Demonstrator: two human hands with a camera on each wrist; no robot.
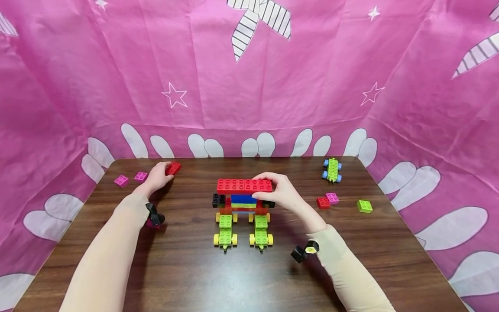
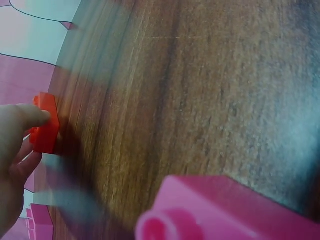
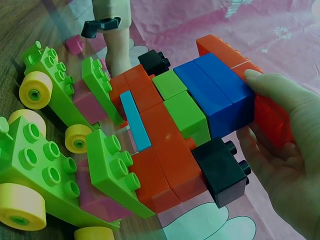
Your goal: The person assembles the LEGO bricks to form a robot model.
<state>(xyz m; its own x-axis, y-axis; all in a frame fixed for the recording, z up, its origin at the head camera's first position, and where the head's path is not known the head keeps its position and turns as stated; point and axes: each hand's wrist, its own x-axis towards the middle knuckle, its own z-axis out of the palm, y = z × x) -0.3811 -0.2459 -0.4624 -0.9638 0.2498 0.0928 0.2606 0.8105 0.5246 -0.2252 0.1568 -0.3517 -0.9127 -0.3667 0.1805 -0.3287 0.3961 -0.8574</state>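
At the back left of the table, my left hand [image 1: 157, 177] pinches a red toy brick [image 1: 174, 168]; in the left wrist view its thumb presses one side of the brick [image 2: 47, 130]. A brick figure stands mid-table on two green wheeled bases [image 1: 225, 236] with yellow wheels. Its upper part stacks red, green and blue bricks [image 3: 215, 90], with a black brick [image 3: 222, 172] jutting from each side. Across the top lie two red bricks [image 1: 234, 185] end to end. My right hand [image 1: 286, 193] grips the right end of this top, thumb in front.
Two pink bricks [image 1: 121, 180] lie at the far left, and a pink brick [image 2: 210, 210] is under my left wrist. On the right are a red brick [image 1: 323, 203], a pink brick [image 1: 332, 198], a green brick [image 1: 364, 206] and a green base with blue wheels [image 1: 332, 170].
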